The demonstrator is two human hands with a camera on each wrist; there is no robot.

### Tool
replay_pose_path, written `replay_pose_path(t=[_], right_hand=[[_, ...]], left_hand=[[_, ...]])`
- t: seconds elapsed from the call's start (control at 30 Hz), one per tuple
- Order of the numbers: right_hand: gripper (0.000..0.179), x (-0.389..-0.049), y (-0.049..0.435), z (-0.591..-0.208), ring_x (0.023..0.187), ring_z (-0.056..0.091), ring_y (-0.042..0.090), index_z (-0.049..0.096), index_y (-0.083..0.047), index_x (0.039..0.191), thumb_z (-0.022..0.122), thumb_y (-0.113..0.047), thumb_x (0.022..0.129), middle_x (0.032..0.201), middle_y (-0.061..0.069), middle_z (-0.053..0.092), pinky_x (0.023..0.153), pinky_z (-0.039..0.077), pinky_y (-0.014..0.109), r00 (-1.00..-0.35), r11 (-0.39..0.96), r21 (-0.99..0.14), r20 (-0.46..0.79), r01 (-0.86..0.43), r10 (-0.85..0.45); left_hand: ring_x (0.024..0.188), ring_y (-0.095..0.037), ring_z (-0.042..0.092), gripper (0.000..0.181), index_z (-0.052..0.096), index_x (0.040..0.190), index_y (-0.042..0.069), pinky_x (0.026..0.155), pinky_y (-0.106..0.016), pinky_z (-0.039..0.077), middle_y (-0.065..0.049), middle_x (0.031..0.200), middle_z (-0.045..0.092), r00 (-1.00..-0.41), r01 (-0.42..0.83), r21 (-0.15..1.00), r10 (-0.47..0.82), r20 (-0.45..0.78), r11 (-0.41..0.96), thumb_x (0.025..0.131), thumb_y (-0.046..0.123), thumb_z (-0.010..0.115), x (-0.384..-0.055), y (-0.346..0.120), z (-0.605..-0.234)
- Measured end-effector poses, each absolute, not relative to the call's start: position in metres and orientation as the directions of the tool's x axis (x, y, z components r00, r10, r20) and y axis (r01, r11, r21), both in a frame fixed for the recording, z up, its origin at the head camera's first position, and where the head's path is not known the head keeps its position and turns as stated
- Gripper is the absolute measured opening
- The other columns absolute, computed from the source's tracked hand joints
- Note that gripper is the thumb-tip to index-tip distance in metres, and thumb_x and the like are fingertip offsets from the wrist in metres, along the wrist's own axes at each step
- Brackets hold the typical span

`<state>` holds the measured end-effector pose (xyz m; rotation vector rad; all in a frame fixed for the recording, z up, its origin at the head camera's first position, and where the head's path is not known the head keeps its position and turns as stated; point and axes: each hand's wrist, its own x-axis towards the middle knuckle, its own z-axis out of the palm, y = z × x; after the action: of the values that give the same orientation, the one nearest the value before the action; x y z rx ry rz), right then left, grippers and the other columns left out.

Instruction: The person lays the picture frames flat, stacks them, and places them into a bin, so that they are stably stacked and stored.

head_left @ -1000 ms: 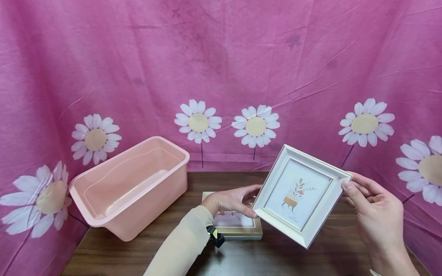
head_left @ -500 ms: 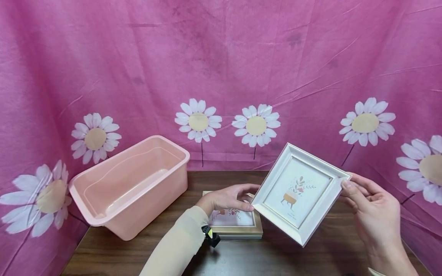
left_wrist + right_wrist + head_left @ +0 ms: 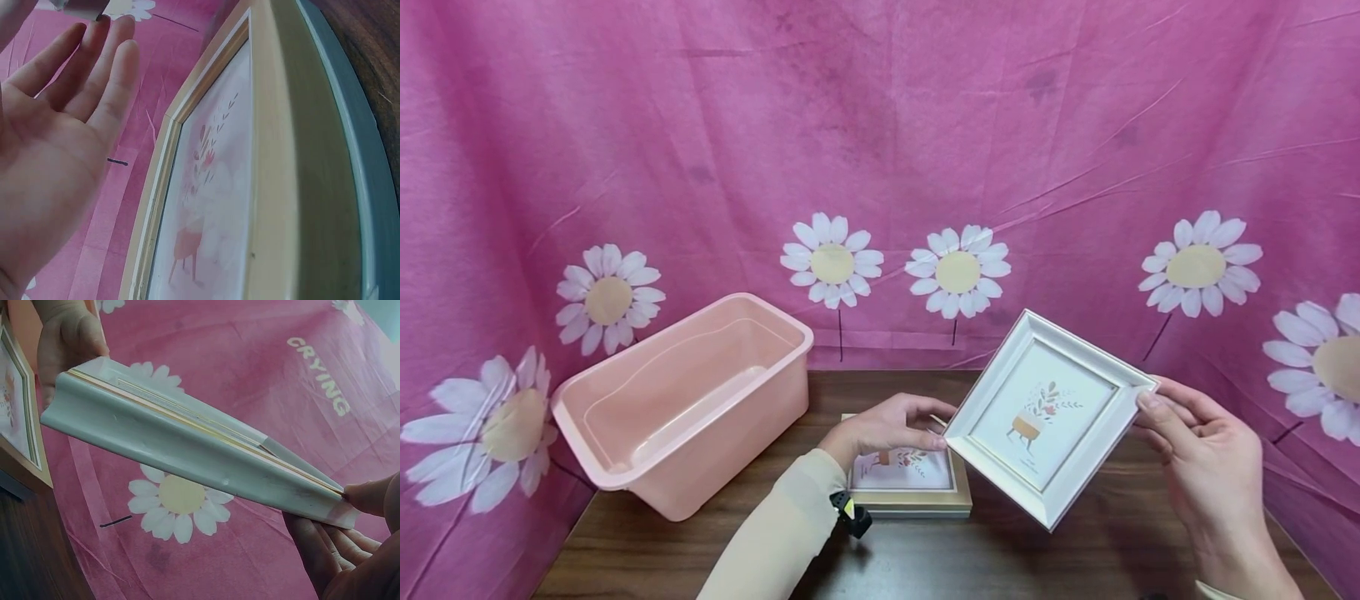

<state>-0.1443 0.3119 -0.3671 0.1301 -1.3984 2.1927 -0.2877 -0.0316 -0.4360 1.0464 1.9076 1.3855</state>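
Note:
A white picture frame [image 3: 1048, 417] with a potted-plant print is held up, tilted, above the table. At its right corner, my right hand [image 3: 1213, 450] pinches it with the thumb on the front and the fingers behind. My left hand [image 3: 887, 429] holds the left corner between thumb and fingertips; the right wrist view shows that thumb [image 3: 92, 334] on the corner. Under my left hand lies a wood-coloured picture frame [image 3: 917, 502], stacked on a pale blue-green frame [image 3: 350, 144]. My left hand and wrist hide part of this stack.
A pink plastic bin [image 3: 730, 450] stands at the left of the dark wooden table [image 3: 917, 558], with nothing seen inside it. Behind the table hangs a pink cloth [image 3: 880, 150] printed with daisies.
The white picture frame and both hands have shifted slightly left, and the frame has turned a little. My left forearm has moved left, uncovering more of the stacked frame's print.

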Motion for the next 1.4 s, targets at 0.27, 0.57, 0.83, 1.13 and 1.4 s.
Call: replay_pose_path(t=[0.27,0.57,0.83,1.13,1.4], right_hand=[[0.029,-0.146,0.31,-0.37,0.074,0.082,0.018,0.078,0.003,0.115,0.058,0.019,0.1,0.097,0.012,0.084,0.062,0.065,0.028,-0.87,-0.349,-0.821,0.32,-0.453,0.376],[0.029,-0.149,0.307,-0.377,0.077,0.082,0.018,0.077,0.002,0.113,0.057,0.019,0.101,0.096,0.011,0.084,0.063,0.065,0.029,-0.892,-0.374,-0.821,0.326,-0.431,0.313],[0.031,-0.152,0.306,-0.383,0.078,0.082,0.016,0.079,-0.002,0.109,0.059,0.019,0.1,0.096,0.009,0.085,0.07,0.066,0.029,-0.919,-0.319,-0.871,0.298,-0.372,0.259],[0.031,-0.154,0.303,-0.396,0.078,0.083,0.016,0.082,-0.004,0.11,0.065,0.018,0.097,0.093,0.004,0.085,0.075,0.066,0.029,-0.925,-0.172,-0.922,0.307,-0.347,0.223],[0.024,-0.154,0.299,-0.404,0.073,0.082,0.017,0.083,-0.002,0.113,0.069,0.011,0.099,0.097,-0.001,0.085,0.076,0.066,0.027,-0.937,-0.044,-0.952,0.29,-0.304,0.193]], left_hand=[[0.115,-0.003,0.07,0.044,0.066,0.143,-0.003,0.104,-0.024,0.058,-0.022,0.139,0.072,-0.605,0.259,0.958,0.794,0.062,0.123,0.1,0.004,0.074,-0.284,-0.035,-0.438],[0.103,-0.004,0.072,0.038,0.07,0.136,-0.004,0.095,-0.024,0.062,-0.024,0.129,0.075,-0.683,0.223,0.972,0.724,0.099,0.077,0.099,0.003,0.075,-0.281,-0.043,-0.442],[0.1,-0.006,0.074,0.039,0.067,0.136,-0.01,0.091,-0.023,0.063,-0.029,0.127,0.074,-0.734,0.196,0.98,0.667,0.131,0.022,0.099,0.001,0.074,-0.277,-0.057,-0.444],[0.099,-0.007,0.075,0.038,0.07,0.135,-0.007,0.093,-0.025,0.063,-0.021,0.126,0.077,-0.836,0.12,0.991,0.545,0.069,0.059,0.099,0.005,0.076,-0.273,-0.073,-0.446],[0.091,-0.01,0.079,0.038,0.067,0.132,-0.015,0.089,-0.027,0.065,-0.009,0.11,0.082,-0.883,0.095,0.994,0.455,0.113,-0.063,0.099,0.001,0.075,-0.27,-0.087,-0.45]])
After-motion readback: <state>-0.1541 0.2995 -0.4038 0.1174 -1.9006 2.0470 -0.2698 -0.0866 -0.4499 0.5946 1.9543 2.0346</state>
